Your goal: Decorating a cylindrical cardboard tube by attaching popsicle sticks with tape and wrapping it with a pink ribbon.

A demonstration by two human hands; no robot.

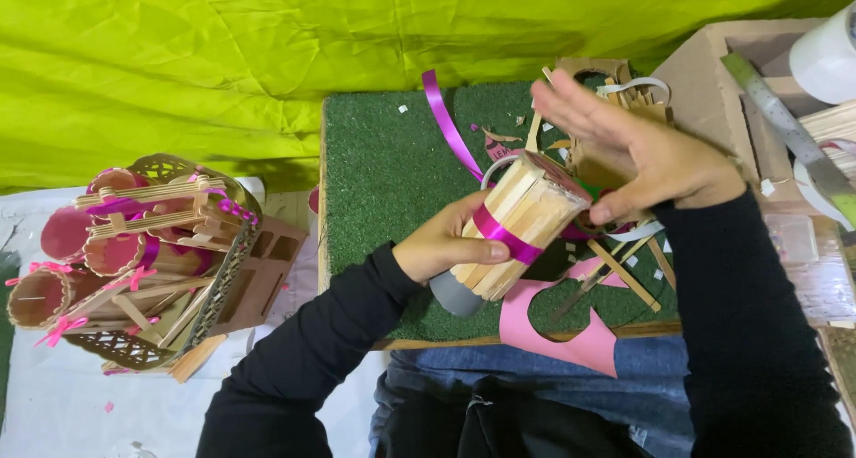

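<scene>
My left hand grips a cylinder clad in wooden craft sticks, tilted over a green turf board. A magenta ribbon wraps around the cylinder's middle, and its loose end trails up across the turf. A grey tube end shows at the cylinder's bottom. My right hand hovers flat by the cylinder's top end, fingers spread, thumb tip near the rim.
A finished stick-and-ribbon holder lies at left on a white sheet. Pink paper offcuts, loose sticks and scraps litter the turf. A cardboard box, a ruler and a tape roll sit at right. Yellow-green cloth lies behind.
</scene>
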